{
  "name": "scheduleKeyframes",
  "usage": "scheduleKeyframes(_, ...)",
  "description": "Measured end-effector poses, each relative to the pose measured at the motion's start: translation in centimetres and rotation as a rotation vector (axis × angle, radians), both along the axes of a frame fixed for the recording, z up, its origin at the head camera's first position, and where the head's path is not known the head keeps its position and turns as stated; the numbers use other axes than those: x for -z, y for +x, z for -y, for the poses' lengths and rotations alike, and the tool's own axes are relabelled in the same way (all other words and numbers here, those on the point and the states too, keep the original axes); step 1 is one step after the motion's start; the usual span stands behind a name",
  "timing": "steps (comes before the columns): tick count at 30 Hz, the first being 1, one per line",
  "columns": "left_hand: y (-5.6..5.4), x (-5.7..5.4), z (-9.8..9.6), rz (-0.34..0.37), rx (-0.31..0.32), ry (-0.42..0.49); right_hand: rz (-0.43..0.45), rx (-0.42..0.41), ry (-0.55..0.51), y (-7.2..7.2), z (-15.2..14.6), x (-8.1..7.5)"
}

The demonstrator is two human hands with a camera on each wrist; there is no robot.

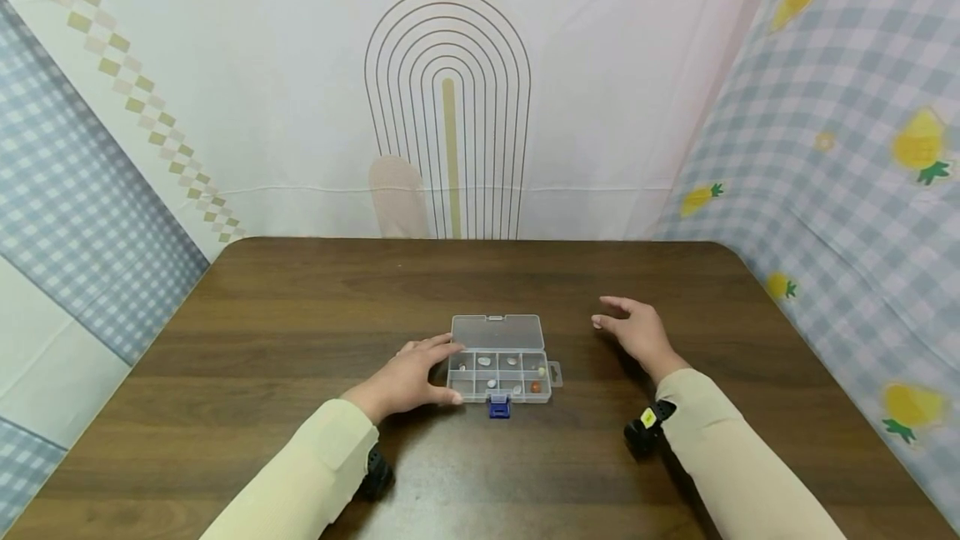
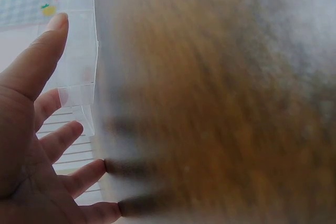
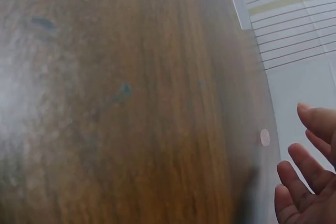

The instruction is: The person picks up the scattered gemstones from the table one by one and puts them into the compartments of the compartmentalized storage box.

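A clear plastic compartment box [image 1: 498,375] lies on the table with its lid [image 1: 497,332] folded back and a blue latch [image 1: 498,408] at its front. Small whitish pieces [image 1: 484,362] and an orange one [image 1: 536,387] sit in its compartments. My left hand [image 1: 405,377] is at the box's left side, fingers spread, thumb by the front left corner and index finger near the hinge. Off to the right, my right hand [image 1: 637,332] hovers with fingers loosely bent. A small pale pink disc [image 3: 265,137] shows on the table, apart from its fingertips [image 3: 303,109].
The brown wooden table [image 1: 315,298] has rounded far corners. A white patterned cloth [image 1: 300,107] hangs behind it, with checked cloth [image 1: 847,190] along the right. A hanging tab [image 1: 555,373] juts from the box's right side. Black wrist cameras [image 1: 643,432] sit on both sleeves.
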State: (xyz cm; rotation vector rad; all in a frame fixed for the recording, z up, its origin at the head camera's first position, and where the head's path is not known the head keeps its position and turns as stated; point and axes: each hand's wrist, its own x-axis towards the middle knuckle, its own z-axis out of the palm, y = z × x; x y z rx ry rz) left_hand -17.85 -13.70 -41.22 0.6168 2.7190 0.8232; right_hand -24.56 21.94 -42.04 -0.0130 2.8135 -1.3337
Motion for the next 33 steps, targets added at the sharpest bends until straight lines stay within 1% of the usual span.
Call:
scheduleKeyframes(7, 0.0, 0.0, 0.0, 0.002, 0.002, -0.007, 0.039, 0.003, -0.045, -0.3, 0.2, 0.5)
scheduleKeyframes(20, 0.0, 0.0, 0.0, -0.002, 0.006, -0.002, 0.046, 0.019, -0.013, -0.5, 0.4, 1.0)
scheduleKeyframes(23, 0.0, 0.0, 0.0, 0.003, 0.002, -0.003, 0.04, 0.014, 0.004, -0.5, 0.5, 1.0)
scheduleKeyframes(30, 0.1, -0.1, 0.0, 0.013, -0.005, -0.013, -0.025, -0.004, 0.093, -0.6, 0.7, 1.2)
scheduleKeyframes(33, 0.1, -0.1, -0.1, 0.017, -0.003, -0.012, -0.029, 0.004, 0.12, -0.6, 0.8, 1.3)
